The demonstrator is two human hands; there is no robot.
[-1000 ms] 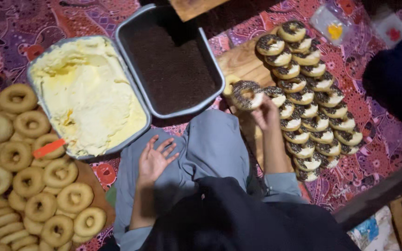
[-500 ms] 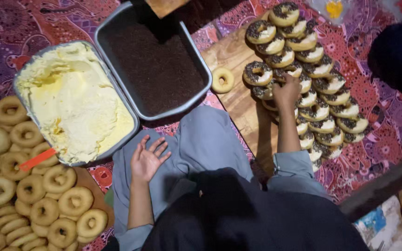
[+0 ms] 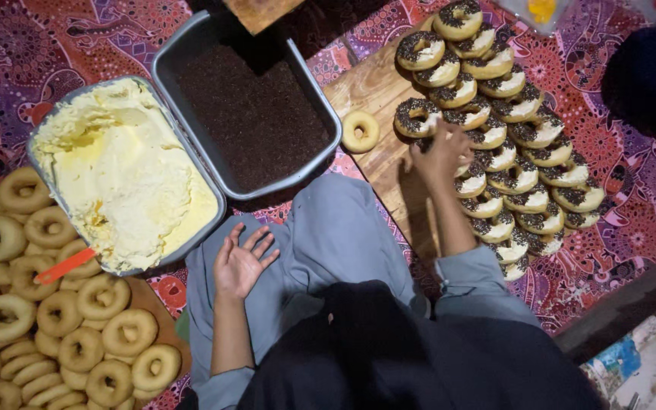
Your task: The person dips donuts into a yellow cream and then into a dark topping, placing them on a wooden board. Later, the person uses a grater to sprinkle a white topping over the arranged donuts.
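Note:
My right hand [image 3: 438, 156] reaches onto the wooden board [image 3: 370, 80] and rests with spread fingers on the rows of cream-and-chocolate-sprinkled donuts [image 3: 521, 163]. Just beyond its fingertips lies one sprinkled donut [image 3: 417, 116], set at the left edge of the rows. A single plain donut [image 3: 359, 130] lies alone on the board to the left. My left hand [image 3: 241, 262] lies palm up and empty on my grey-clad knee, fingers apart.
A metal tray [image 3: 336, 121] of dark chocolate sprinkles stands ahead. Left of it sits a second tray [image 3: 220, 209] of yellow cream, with an orange spatula [image 3: 64, 266] at its near edge. Plain donuts [image 3: 55, 326] are piled at lower left. Someone's dark-clothed form [image 3: 651, 72] is at upper right.
My right hand carried a sprinkled donut to the board, set it at the left edge of the rows, and now lies on the neighbouring donuts. The left hand stayed on my knee.

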